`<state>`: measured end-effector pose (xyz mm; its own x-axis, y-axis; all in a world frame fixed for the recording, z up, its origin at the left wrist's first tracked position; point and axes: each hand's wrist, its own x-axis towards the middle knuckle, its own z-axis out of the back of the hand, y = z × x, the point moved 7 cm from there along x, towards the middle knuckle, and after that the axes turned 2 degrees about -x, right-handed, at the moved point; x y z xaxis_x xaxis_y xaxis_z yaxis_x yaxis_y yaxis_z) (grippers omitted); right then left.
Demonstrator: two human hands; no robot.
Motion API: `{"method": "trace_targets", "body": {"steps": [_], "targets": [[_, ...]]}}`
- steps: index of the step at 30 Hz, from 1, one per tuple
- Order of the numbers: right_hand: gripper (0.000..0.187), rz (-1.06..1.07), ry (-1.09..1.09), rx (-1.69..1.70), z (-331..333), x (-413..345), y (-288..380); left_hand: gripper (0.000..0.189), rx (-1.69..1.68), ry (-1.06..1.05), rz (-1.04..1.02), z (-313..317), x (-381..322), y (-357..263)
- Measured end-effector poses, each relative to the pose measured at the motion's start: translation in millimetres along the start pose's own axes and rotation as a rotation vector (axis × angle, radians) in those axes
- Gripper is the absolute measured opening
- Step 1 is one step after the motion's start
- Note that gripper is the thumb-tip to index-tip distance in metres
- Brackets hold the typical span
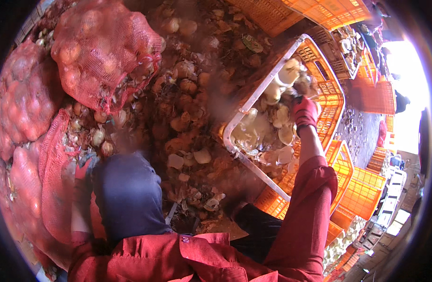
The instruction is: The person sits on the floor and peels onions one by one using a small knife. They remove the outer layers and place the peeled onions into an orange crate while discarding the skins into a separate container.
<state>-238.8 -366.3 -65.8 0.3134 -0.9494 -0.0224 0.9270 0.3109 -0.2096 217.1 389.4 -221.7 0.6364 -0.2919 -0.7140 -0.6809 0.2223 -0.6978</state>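
Observation:
My right hand [305,111], in a red glove, reaches into an orange plastic crate [330,88] with a pale rim. Peeled onions [289,72] and loose onion layers [285,135] lie inside it, close to my fingers. The fingertips are hard to make out, and I cannot tell whether they grip anything. My left hand [86,166], in a red and grey glove, is low on the left beside a red mesh bag [53,176] and unpeeled onions [107,148]. My dark-clad knee [129,192] partly covers the area next to it.
Full mesh sacks of onions [103,53] stand at the upper left. Onions and dry skins [187,88] cover the floor between sacks and crate. Stacked orange crates [360,192] line the right side, and another crate [328,14] is at the top.

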Motion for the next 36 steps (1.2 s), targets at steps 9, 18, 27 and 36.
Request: {"method": "trace_targets", "body": {"steps": [9,18,27,36], "targets": [[0.034,0.142,0.3,0.075,63.1,-54.6,8.9,0.028,-0.024,0.094,-0.133,-49.8,78.1,5.6],[0.028,-0.179,-0.053,0.548,-7.3,-228.6,-117.4,0.032,0.213,-0.017,-0.414,-67.8,46.8,-38.4],[0.031,0.025,-0.176,0.356,41.8,-246.4,-20.0,0.064,1.293,-0.173,-0.505,-162.4,-27.8,-35.4],[0.035,-0.05,-0.104,0.287,38.5,-234.5,-28.3,0.055,0.803,-0.21,-0.389,-44.9,14.2,8.7]]}}
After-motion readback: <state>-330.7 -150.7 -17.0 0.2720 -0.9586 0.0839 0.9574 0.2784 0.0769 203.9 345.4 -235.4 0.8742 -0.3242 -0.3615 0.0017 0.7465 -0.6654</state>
